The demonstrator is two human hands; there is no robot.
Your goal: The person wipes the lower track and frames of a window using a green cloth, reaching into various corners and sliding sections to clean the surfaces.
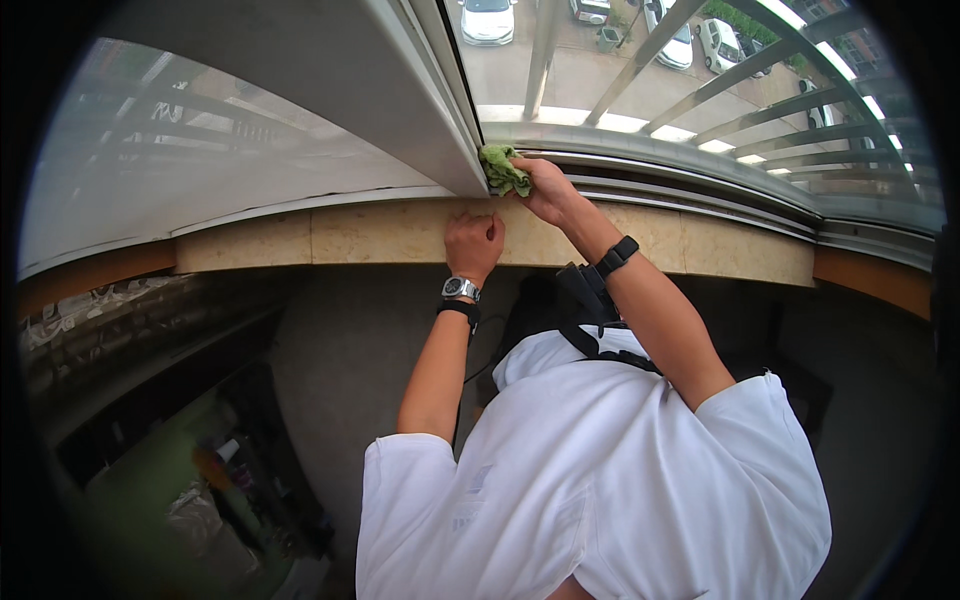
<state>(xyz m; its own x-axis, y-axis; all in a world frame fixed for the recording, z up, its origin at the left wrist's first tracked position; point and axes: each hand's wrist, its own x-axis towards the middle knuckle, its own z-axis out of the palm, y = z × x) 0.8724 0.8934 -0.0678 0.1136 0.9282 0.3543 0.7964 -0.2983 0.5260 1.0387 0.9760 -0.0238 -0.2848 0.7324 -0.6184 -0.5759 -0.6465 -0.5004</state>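
Note:
A crumpled green cloth [505, 169] is gripped in my right hand [548, 190]. It presses into the corner where the white sash frame [439, 97] meets the window's sliding track [675, 186]. My left hand [474, 238], curled into a loose fist, rests on the beige stone windowsill [600, 234], a little left of the cloth. Nothing shows in it, though its palm side is hidden. On the left wrist sits a metal watch [460, 288] above a black band; the right wrist bears a black strap [616, 256].
Outside the glass, metal guard bars [679, 67] fan out above a parking area with several cars [487, 21]. A glass pane [225, 142] covers the left side. Below the sill at left lies a dark shelf or box [262, 450] with blurred items.

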